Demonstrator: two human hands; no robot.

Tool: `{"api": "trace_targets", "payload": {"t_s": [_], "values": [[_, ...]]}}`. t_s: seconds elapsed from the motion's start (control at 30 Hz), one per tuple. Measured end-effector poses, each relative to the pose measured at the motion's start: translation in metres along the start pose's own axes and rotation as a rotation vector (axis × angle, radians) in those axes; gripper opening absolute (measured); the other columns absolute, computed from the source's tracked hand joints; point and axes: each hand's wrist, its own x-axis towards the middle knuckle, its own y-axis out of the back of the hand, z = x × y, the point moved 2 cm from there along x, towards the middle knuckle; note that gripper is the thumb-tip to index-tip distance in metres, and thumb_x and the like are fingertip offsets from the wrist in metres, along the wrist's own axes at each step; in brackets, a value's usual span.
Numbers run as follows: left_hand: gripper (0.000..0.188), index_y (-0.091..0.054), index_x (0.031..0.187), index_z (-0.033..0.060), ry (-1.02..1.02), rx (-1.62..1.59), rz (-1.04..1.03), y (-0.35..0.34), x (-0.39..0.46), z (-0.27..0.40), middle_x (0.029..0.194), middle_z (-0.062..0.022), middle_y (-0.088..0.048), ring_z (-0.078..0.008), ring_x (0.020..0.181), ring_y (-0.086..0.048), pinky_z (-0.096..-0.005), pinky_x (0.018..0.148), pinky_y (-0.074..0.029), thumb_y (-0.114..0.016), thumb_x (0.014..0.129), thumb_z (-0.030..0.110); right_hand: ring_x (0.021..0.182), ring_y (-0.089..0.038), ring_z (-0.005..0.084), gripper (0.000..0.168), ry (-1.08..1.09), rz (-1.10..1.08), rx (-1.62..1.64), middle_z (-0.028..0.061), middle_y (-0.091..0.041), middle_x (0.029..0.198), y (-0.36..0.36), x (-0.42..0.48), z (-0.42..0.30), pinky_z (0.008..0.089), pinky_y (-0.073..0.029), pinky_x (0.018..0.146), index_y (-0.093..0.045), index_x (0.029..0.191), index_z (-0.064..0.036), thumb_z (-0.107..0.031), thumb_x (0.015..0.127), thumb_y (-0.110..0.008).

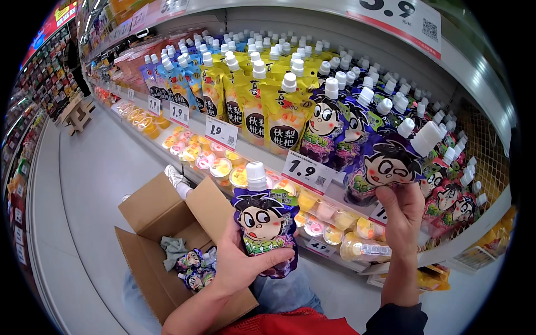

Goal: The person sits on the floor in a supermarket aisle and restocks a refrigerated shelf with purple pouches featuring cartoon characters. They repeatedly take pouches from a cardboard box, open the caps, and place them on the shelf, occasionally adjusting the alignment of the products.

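My left hand point(247, 255) grips a purple spouted jelly pouch point(264, 226) with a white cap and a cartoon face, upright above an open cardboard box point(155, 259). At the shelf front my right hand point(404, 213) holds another purple pouch point(385, 167), tilted, its cap leaning right. Rows of like purple pouches point(322, 121) stand behind and beside it on the shelf. Inside the box lie several purple pouches point(194, 268) and a grey-green cloth point(173, 251).
Yellow pouches point(284, 113) and blue pouches point(176, 79) fill the shelf further left. Price tags point(307, 171) line the shelf edge point(251, 148). Below sit fruit jelly cups point(220, 167) and a lying plastic jar point(364, 247). A wire mesh divider point(490, 167) bounds the right side.
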Motion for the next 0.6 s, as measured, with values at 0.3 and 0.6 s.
{"api": "trace_targets", "payload": {"t_s": [0.3,0.6], "values": [[0.064,-0.046,0.126,0.0010,-0.026,-0.053,0.113,0.010,-0.004,-0.011,0.107,-0.0131,-0.066,-0.0312,0.092,-0.075,-0.0453,0.081,-0.064,-0.081,0.073,-0.011,0.088,-0.062,0.0203,0.027,0.184,0.124,-0.474,0.0113,-0.063,0.098,0.006,0.035,0.018,0.0280,-0.049,0.080,-0.062,0.110,0.005,0.015,0.086,-0.057],[0.065,-0.044,0.125,-0.0003,-0.050,0.021,0.089,0.017,-0.009,-0.018,0.104,-0.0155,-0.068,-0.0301,0.089,-0.075,-0.0423,0.080,-0.063,-0.083,0.073,-0.008,0.081,-0.057,0.0265,0.019,0.304,0.198,-0.611,0.0114,-0.062,0.090,-0.002,0.037,0.020,0.0320,-0.046,0.075,-0.064,0.099,0.004,0.012,0.082,-0.065]]}}
